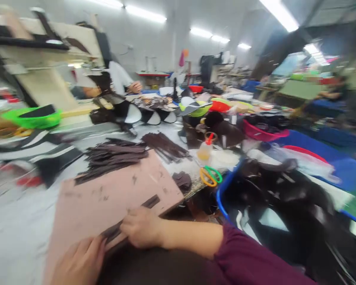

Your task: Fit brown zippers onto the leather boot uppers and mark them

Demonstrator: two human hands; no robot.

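A narrow dark brown strip [112, 232] lies across the pink board [106, 204] near its front edge, its far end [151, 201] showing beyond my right hand. My right hand [142, 227] is closed over the strip with fingers curled down onto it. At the strip's near end, my left hand [80, 259] has its fingers and thumb together on it; the fingertips are partly hidden. On the board's far side and beyond it lies a pile of similar dark strips [115, 154]. Another bundle of strips [164, 145] sits farther back, and small dark pieces [182, 181] rest at the right.
Scissors with orange and green handles [210, 176] lie at the table edge beside a red-tipped glue bottle [205, 149]. Right of the table, a blue-rimmed bin [221, 198] holds dark material. A green basket [32, 118] stands left. Another person's hand [135, 86] is visible behind.
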